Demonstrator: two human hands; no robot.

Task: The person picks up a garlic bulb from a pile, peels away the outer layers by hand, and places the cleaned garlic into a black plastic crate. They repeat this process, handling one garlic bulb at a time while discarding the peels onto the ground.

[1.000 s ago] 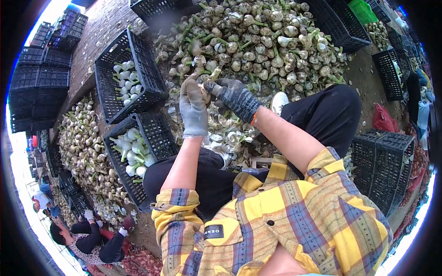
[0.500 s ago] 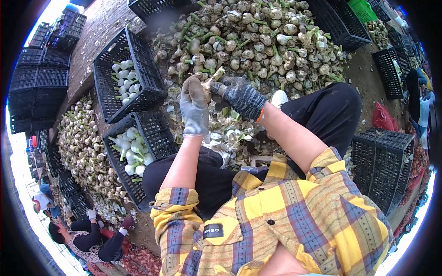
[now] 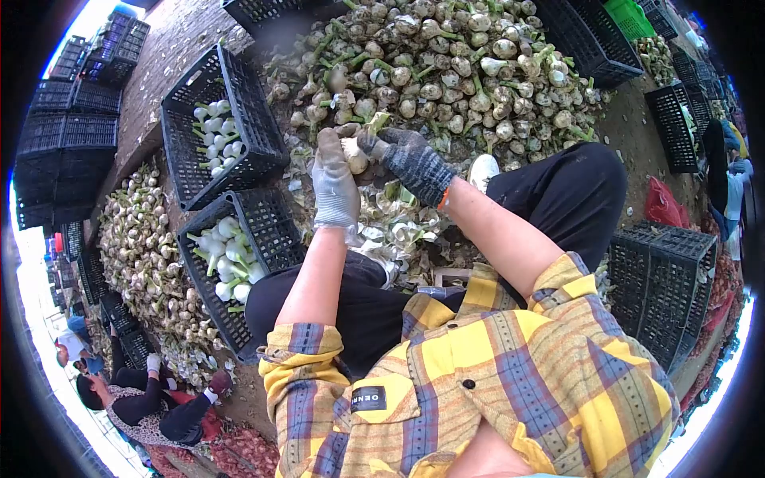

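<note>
In front of me a garlic bulb (image 3: 356,157) with a short green stem is held between both gloved hands. My left hand (image 3: 330,173), in a white glove with soiled fingers, is closed around the bulb's left side. My right hand (image 3: 410,163), in a dark grey knitted glove with an orange cuff, has its fingers closed at the stem and the bulb's upper right side. Its fingertips are partly hidden. Loose peeled skins (image 3: 398,239) lie on the ground below the hands. Just beyond them rises a heap of unpeeled garlic (image 3: 454,72).
Two black crates, a farther one (image 3: 267,119) and a nearer one (image 3: 275,227), stand at the left with cleaned bulbs inside. Another black crate (image 3: 661,287) sits at the right near a red bag (image 3: 665,203). At lower left a co-worker (image 3: 151,406) sits by more garlic.
The bulb now shows a paler, cleaner surface between my hands. Both hands have shifted only slightly. At lower left the co-worker's arms and body have moved.
</note>
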